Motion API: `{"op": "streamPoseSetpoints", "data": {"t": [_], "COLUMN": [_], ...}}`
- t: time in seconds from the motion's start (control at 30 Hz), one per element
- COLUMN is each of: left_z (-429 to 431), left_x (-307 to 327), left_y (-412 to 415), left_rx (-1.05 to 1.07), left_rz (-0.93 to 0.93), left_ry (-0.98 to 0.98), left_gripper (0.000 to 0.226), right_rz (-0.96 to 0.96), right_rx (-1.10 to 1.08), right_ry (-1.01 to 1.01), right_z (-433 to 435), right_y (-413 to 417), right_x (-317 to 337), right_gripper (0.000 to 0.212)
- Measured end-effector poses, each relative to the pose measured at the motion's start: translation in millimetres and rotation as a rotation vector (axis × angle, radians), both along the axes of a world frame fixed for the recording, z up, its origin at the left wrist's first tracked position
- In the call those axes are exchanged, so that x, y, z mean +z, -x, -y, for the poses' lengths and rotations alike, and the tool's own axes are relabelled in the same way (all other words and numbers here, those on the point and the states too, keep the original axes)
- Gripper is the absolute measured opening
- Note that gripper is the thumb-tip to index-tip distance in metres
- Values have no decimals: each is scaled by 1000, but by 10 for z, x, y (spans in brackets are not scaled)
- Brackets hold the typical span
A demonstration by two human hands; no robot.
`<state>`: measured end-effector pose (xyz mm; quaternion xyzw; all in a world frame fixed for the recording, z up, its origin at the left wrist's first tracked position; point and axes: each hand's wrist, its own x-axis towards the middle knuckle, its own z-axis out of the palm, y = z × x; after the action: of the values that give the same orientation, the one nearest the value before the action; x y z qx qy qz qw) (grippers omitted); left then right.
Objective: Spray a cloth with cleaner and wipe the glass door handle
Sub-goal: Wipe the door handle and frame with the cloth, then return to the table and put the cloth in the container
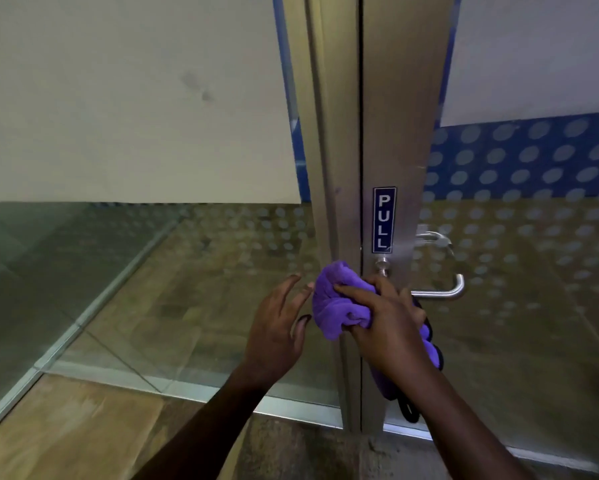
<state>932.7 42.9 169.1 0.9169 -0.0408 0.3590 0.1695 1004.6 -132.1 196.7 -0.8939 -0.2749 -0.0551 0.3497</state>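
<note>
Right hand (388, 320) grips the bunched purple cloth (336, 303). Left hand (277, 327) is spread wide, holding nothing, just beside it. The cloth sits below the PULL sign (384, 220), left of the door handle (443, 292) (lever bare). Judgement: spraying unverifiable, since 0 bottles are visible; the handle wipe is outstanding.

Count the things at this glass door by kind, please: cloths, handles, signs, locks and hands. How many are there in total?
purple microfibre cloth: 1
curved silver metal door handle: 1
blue PULL sign: 1
small round metal lock cylinder: 1
bare hands: 2 (left hand, right hand)
Total: 6
</note>
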Motion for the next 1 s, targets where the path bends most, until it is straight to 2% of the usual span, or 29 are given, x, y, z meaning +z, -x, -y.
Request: {"op": "streamPoseSetpoints", "data": {"t": [0.13,0.27,0.47,0.6,0.77,0.93,1.0], "left_z": [-236,-467,-830,-1068,-1332,-1635,-1740], "left_x": [-9,25,83,143,158,141,128], "left_y": [273,609,1170,1632,2245,2781,2963], "left_rx": [-15,-12,18,53,87,116,144], "left_rz": [-67,-136,-196,-190,-201,-191,-188], "left_ry": [-62,-103,8,74,184,265,280], "left_gripper": [66,59,53,45,44,43,45], "right_rz": [-157,-359,-588,-672,-798,-922,-969], "right_rx": [127,355,602,596,624,657,673], "right_ry": [99,-51,-151,-195,-187,-214,-216], "right_z": [-245,-575,-1048,-1360,-1737,-2092,-2211], "right_y": [35,166,501,823,1258,1692,1852], "right_x": [-92,-134,-128,-194,-253,-320,-328], "right_gripper": [52,60,52,45,54,54,62]}}
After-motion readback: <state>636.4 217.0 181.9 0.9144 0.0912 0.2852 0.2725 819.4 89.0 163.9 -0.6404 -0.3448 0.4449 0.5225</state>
